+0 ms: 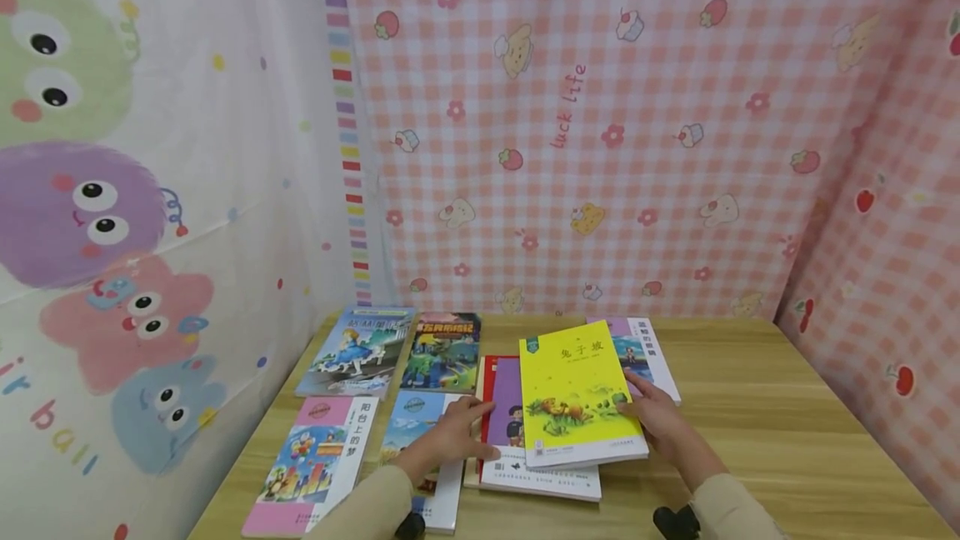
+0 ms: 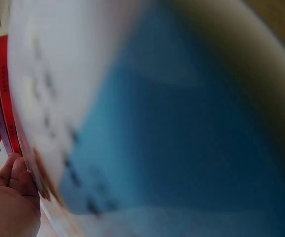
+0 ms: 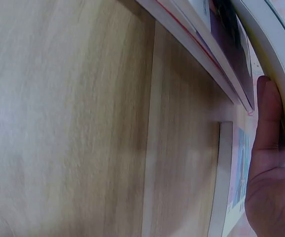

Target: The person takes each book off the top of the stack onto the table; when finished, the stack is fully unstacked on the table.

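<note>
My right hand (image 1: 660, 419) grips the lower right edge of a yellow picture-cover book (image 1: 573, 390), its thumb over the cover. In the right wrist view, a finger of the right hand (image 3: 270, 197) lies along the book's underside. The yellow book overlaps a stack with a purple-and-white book (image 1: 510, 398) and a red-edged book (image 1: 489, 394) under it. My left hand (image 1: 446, 436) touches the stack's left edge, fingers extended. The left wrist view shows the left hand (image 2: 12, 197) at the red spine (image 2: 5, 94) and purple spine.
On the left lie a girl-in-blue book (image 1: 356, 352), a dinosaur book (image 1: 442, 352), a pink book (image 1: 307, 461) and a blue book (image 1: 408, 423), partly behind the left hand. Another purple-edged book (image 1: 648, 357) lies back right on the wooden table (image 1: 787, 432). Printed curtains (image 1: 600, 173) stand around it.
</note>
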